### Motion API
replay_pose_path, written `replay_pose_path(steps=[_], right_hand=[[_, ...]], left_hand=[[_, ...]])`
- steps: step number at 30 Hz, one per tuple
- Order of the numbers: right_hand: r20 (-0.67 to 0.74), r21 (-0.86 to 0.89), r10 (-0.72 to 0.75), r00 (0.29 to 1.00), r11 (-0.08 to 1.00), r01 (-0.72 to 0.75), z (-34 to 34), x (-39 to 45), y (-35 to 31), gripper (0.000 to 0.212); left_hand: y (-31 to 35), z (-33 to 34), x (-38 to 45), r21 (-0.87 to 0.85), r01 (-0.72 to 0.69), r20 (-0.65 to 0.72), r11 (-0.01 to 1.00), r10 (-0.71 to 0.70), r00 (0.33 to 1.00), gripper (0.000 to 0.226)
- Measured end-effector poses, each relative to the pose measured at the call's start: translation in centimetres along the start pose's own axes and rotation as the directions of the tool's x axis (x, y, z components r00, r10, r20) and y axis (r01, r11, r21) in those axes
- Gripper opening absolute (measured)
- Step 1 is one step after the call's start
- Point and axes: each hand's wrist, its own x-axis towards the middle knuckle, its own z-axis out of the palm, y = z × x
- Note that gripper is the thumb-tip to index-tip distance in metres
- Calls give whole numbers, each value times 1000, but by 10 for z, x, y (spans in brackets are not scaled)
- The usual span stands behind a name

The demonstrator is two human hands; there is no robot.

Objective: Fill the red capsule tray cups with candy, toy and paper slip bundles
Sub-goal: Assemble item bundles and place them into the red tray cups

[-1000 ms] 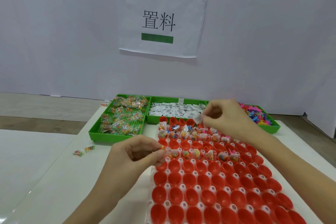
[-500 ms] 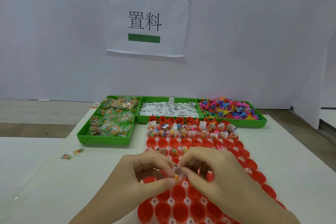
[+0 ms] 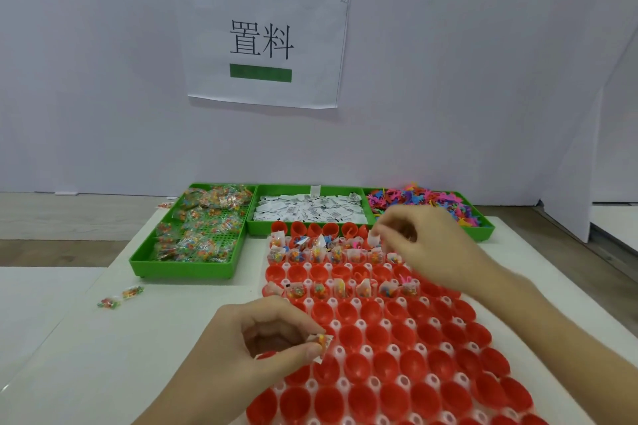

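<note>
Nearest you, your left hand (image 3: 262, 342) has its grip clamped on a small bundle (image 3: 321, 345) of candy wrapped in a paper slip, thumb and forefinger pinching it just over the near-left edge of the red capsule tray (image 3: 379, 376). Bundle is not in a cup yet. Pinch looks light and only on one end; my read is the slip could unfold or the candy slide out before you get it over a cup. The near cups (image 3: 352, 369) are packed tight with white pegs between them, so a sloppy drop could land on a peg or in the wrong cup.

Mid tray, a filled row (image 3: 340, 288) of cups holds bundles, slips sticking up above the rims. An empty red row sits just behind it, then another filled row (image 3: 331, 254). Your right forearm crosses over the right side of these; a sleeve-level brush could knock slips out, judging by how loose they stand.

Farther, your right hand (image 3: 424, 245) is curled near the far right of the tray, fingertips on something white, likely a paper slip (image 3: 373, 238); what else it holds, cannot tell. Grip there is closed on that slip.

Behind the tray: candy bin (image 3: 193, 269), slip bin (image 3: 310, 214), toy bin (image 3: 483, 231), all green, touching side by side. Two stray candy packs (image 3: 121, 297) lie on the table (image 3: 86, 355) at left, well apart from the tray; easy to forget.
</note>
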Motion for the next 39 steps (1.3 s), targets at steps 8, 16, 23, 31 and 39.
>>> replay_pose_path(steps=[8, 16, 23, 31, 39], right_hand=[[1, -385, 133, 991, 915, -122, -10, 77, 112, 25], [122, -583, 75, 990, 812, 11, 2, 98, 137, 27], [188, -773, 19, 982, 620, 136, 12, 105, 134, 11], [-76, -473, 38, 996, 878, -70, 7, 95, 127, 18], [-237, 544, 341, 910, 822, -167, -4, 16, 51, 9]], left_hand=[[-1, -2, 3, 26, -6, -43, 1000, 7, 999, 19], [-4, -3, 5, 32, 7, -37, 999, -6, 999, 19], [-3, -3, 4, 35, 8, -43, 999, -7, 999, 20], [-1, -5, 5, 21, 1, -76, 1000, 1, 997, 21], [4, -3, 5, -61, 18, -127, 998, -26, 992, 20]])
